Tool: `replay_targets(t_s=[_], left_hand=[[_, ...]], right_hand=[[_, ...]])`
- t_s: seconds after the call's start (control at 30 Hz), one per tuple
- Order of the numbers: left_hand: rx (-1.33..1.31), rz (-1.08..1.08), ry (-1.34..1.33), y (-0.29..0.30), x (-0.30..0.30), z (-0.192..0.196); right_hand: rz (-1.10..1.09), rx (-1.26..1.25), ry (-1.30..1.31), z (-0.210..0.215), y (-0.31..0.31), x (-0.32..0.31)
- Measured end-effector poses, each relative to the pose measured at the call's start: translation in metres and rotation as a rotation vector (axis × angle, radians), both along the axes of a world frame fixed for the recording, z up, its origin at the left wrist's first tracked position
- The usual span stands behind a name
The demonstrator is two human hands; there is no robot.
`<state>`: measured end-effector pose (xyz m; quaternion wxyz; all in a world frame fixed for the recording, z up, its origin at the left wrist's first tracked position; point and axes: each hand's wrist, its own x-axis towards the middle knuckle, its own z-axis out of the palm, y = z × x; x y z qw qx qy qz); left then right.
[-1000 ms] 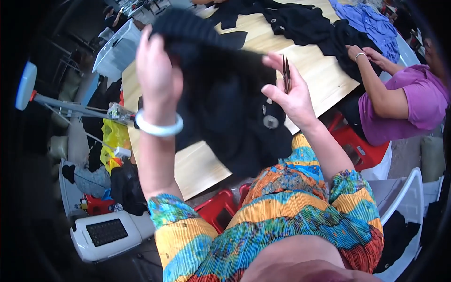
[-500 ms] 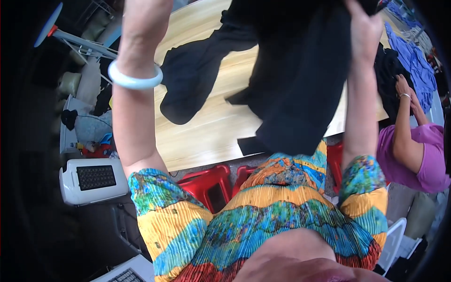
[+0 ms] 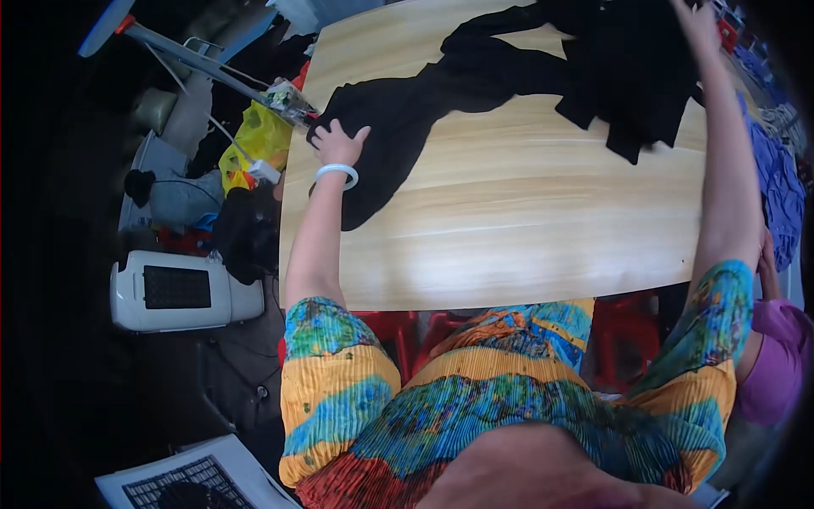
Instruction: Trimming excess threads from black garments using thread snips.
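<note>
A black garment [image 3: 390, 102] lies spread across the light wood table [image 3: 509, 212], with one long part reaching left and a bunched part at the far right. On its left end my left hand [image 3: 337, 146] rests flat, fingers spread, a pale bangle at the wrist. My right hand [image 3: 702, 32] is stretched out beside the garment's far right part. Its fingertips run into the picture's upper edge, so I cannot make out whether they grip the cloth.
Left of the table are a yellow plastic bag [image 3: 259, 140], a slanting metal pole [image 3: 191, 64] and a white boxy appliance [image 3: 186, 293]. Red stools [image 3: 623, 339] stand under the near edge. On the right are blue cloth [image 3: 780, 182] and a co-worker's purple sleeve [image 3: 773, 360].
The garment, held up in front of me before, has come down onto the table and moved farther away. My left hand has lowered onto its left end; my right hand has moved farther right.
</note>
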<state>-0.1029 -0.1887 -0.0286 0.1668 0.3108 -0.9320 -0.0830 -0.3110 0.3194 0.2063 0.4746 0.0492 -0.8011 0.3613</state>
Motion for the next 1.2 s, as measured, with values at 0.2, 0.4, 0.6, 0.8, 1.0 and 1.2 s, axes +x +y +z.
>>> replay_targets(t_s=[0.2, 0.4, 0.6, 0.8, 1.0, 1.2], left_hand=[[0.027, -0.167, -0.349, 0.021, -0.005, -0.004], [0.186, -0.310, -0.112, 0.007, -0.014, -0.005], [0.807, -0.585, 0.231, 0.010, 0.034, 0.086], [1.255, -0.658, 0.550, 0.047, 0.060, 0.167], [1.260, -0.797, 0.741, 0.061, 0.055, 0.216], [1.498, -0.560, 0.801, 0.009, 0.054, 0.194]], right_hand=[[0.173, 0.188, -0.514, -0.173, -0.054, 0.048], [0.438, 0.214, -0.650, -0.217, -0.097, 0.124], [0.579, 0.204, -0.722, -0.215, -0.131, 0.155], [0.681, 0.095, -0.481, -0.228, -0.176, 0.174], [0.726, -0.145, -0.463, -0.229, -0.174, 0.162], [0.535, 0.017, -0.328, -0.149, -0.141, 0.123]])
